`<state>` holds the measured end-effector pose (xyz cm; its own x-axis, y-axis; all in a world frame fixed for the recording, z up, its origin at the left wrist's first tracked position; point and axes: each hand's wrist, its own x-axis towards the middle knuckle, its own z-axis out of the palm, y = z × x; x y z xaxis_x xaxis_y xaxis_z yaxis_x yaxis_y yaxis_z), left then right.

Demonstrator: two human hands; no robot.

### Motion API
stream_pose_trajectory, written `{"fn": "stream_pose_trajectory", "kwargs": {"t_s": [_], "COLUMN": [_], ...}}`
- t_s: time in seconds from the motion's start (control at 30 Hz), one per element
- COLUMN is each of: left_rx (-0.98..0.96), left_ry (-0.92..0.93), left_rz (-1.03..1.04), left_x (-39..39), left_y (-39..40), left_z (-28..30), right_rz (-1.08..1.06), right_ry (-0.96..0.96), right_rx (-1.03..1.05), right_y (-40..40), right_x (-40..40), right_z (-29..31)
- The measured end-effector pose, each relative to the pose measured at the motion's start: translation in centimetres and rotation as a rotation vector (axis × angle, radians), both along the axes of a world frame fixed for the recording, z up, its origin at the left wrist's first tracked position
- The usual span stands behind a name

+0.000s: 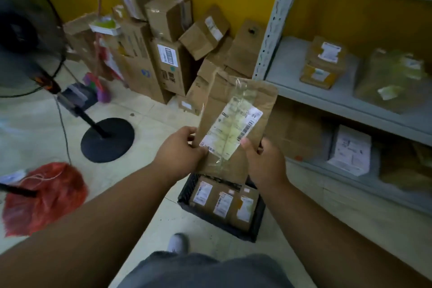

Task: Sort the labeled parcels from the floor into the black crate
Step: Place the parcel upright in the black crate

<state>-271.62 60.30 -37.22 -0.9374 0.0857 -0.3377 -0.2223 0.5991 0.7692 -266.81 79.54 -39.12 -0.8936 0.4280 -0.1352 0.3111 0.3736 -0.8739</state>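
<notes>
While the person stood over the black crate (pixel 256 222), both hands held one flat brown parcel (pixel 236 121) up in the air. The left hand (pixel 177 149) pinched its lower left edge, and the right hand (pixel 264 161) pinched its lower right edge, with the thumb pressed on the white label (pixel 231 128). The fingers (pixel 245 141) of both hands were closed on the parcel, not spread.

Just below the fingers sat the crate on the floor (pixel 149 124). Three labeled parcels (pixel 223 201) already stood in it, side by side. The room left looked to be at the far end of the crate, under the held parcel, but that part was hidden.

To do this step well, I think the parcel should go straight down, label facing up, and slide in beside the others without bumping the crate's rim.

Right of the fingers, the shelf (pixel 327 98) edge was near, so swinging that way looked tight. Left of the fingers, the floor was open. Past the fingertips, more boxes (pixel 168 54) were piled by the yellow wall.
</notes>
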Motion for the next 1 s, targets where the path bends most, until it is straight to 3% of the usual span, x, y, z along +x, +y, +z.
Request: {"fn": "stream_pose_trajectory", "kwargs": {"t_s": [0.17,0.3,0.6,0.77,1.0], "left_rx": [0.077,0.023,0.075,-0.125,-0.285], "left_ry": [-0.125,-0.139,-0.38,-0.434,-0.474], "left_rz": [-0.104,-0.242,-0.237,-0.218,-0.26], "left_x": [-4.5,-6.7,-8.2,-6.8,-5.0], "left_y": [1.7,4.1,6.2,6.5,6.2], "left_z": [-4.0,-11.1,-39.5,-54.3,-66.0], "right_rz": [-0.178,-0.236,-0.283,-0.282,-0.205], "right_ry": [-0.089,-0.218,-0.477,-0.623,-0.725], "right_rx": [0.017,0.059,0.12,0.124,0.113], "right_y": [-0.7,0.7,1.9,1.4,1.7], "right_x": [-1.4,-2.8,-4.5,-2.9,-0.6], "right_z": [-3.8,-10.5,-37.9,-51.7,-62.8]}}
